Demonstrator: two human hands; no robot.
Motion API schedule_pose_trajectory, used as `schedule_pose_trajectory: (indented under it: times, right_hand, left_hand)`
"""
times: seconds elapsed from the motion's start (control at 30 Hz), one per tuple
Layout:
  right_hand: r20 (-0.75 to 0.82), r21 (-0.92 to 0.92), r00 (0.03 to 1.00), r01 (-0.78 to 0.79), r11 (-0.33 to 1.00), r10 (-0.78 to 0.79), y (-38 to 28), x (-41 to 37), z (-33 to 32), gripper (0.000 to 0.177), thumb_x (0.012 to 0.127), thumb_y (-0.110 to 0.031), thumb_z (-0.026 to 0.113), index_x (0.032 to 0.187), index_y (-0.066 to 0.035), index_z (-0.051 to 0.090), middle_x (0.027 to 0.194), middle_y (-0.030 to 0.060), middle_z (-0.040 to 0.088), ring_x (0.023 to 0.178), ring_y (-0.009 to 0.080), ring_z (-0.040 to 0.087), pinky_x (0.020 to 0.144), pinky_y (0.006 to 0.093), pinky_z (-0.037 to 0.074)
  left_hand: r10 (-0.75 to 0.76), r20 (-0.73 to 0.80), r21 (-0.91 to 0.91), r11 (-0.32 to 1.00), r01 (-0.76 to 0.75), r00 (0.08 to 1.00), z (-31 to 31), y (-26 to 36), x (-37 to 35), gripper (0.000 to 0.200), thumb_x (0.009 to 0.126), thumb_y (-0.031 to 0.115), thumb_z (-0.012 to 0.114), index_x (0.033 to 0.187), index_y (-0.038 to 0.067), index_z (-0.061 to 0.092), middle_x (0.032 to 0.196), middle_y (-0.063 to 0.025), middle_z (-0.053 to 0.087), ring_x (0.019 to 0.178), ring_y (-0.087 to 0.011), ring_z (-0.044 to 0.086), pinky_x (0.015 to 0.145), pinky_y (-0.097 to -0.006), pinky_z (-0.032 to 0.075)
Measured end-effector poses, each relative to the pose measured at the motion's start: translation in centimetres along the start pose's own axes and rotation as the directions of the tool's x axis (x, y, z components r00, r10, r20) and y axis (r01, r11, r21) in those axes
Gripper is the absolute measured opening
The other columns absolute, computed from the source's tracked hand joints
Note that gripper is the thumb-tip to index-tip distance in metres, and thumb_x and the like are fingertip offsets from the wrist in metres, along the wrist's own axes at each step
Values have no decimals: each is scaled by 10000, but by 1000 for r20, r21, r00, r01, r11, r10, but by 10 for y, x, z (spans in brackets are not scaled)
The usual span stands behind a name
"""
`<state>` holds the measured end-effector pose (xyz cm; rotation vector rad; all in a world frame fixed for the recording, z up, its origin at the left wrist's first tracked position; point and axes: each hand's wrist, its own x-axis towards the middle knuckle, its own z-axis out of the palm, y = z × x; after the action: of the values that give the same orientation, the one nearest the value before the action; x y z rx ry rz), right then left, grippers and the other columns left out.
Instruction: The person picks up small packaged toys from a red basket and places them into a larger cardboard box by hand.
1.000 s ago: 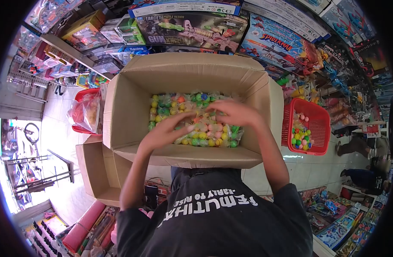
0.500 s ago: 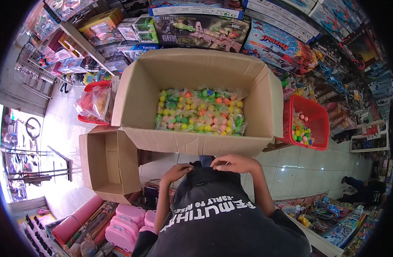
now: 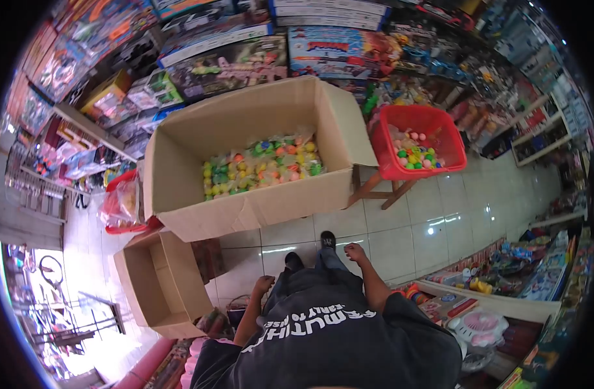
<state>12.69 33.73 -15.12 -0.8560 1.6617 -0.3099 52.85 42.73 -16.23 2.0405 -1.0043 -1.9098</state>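
Note:
My left hand hangs by my left hip, its fingers loosely curled and nothing showing in them. Out at my right side is my right hand, also curled, with no object visible in it. Both are apart from the large cardboard box in front of me. Inside that box lie several clear bags of colourful small balls, mostly yellow, green and orange. To its right, a red plastic basket holds loose balls in similar colours.
A smaller open cardboard box stands at the left. Behind it sits a red basket with plastic bags. A wooden stool is under the red basket. Boxed toys fill the back shelves; a pink fan lies at lower right.
Both hands have left the hem of my black shirt and dropped apart to my sides. The view has turned right, so the large box appears further left and tilted; my shoes now show.

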Motion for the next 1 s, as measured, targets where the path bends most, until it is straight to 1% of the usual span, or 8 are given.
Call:
schedule_pose_trajectory:
  times: [0.07,0.27,0.33,0.5,0.53,0.8,0.87,1.0]
  right_hand:
    - [-137,231,985,-75,970,109,15,-14,-14,175,764,-216,591,881,-86,592,788,20,582,655,113,547,518,271,443]
    - [-299,369,947,-4,929,122,62,-16,-38,116,774,-177,569,849,-92,589,677,17,568,577,117,530,504,268,439]
    - [-264,378,958,-8,926,116,50,-26,-58,129,750,-153,556,705,-49,617,572,54,563,451,128,496,394,271,383]
    - [78,182,987,-151,972,139,37,-18,-131,247,774,-248,588,966,-92,596,832,57,616,641,145,569,572,313,486]
    - [76,185,988,-147,972,135,38,-13,-142,247,774,-248,588,966,-92,596,832,57,616,641,145,569,572,313,486]
    - [102,89,993,-76,993,67,75,-8,-215,317,752,-326,602,955,-83,582,835,44,624,693,145,596,585,305,494]
    - [79,127,991,-115,985,106,88,-15,-229,301,761,-322,594,953,-91,583,810,31,619,680,130,585,562,293,482]
    - [50,209,998,-42,977,32,80,-45,-255,268,777,-313,573,959,-116,580,827,7,608,715,114,577,577,277,466]
  left_hand:
    - [16,6,-6,1000,-16,1000,6,7,0,405,799,373,552,1004,29,617,809,-72,633,625,-158,547,475,-271,422]
    - [-10,62,111,994,3,998,33,63,20,392,830,354,537,1081,54,568,951,-102,617,761,-205,564,639,-338,464]
    - [-15,48,127,992,9,999,48,85,36,396,828,354,537,1088,56,562,963,-109,615,766,-213,568,643,-347,466]
    - [185,-29,-11,983,-186,982,116,159,54,369,842,327,513,1111,77,539,964,-96,615,805,-194,583,660,-331,465]
    - [308,-62,-38,950,-310,949,133,172,53,351,849,306,502,1118,83,535,962,-87,616,812,-180,583,666,-321,463]
    - [355,167,-5,933,-360,920,249,241,53,266,816,193,534,1051,80,589,891,-76,635,808,-156,598,688,-295,472]
    - [580,225,177,766,-618,783,262,250,64,284,828,220,525,1060,67,583,891,-89,635,826,-171,600,732,-303,470]
    - [683,224,230,656,-719,695,289,323,25,269,858,219,526,1056,43,574,900,-104,631,835,-185,601,752,-300,461]
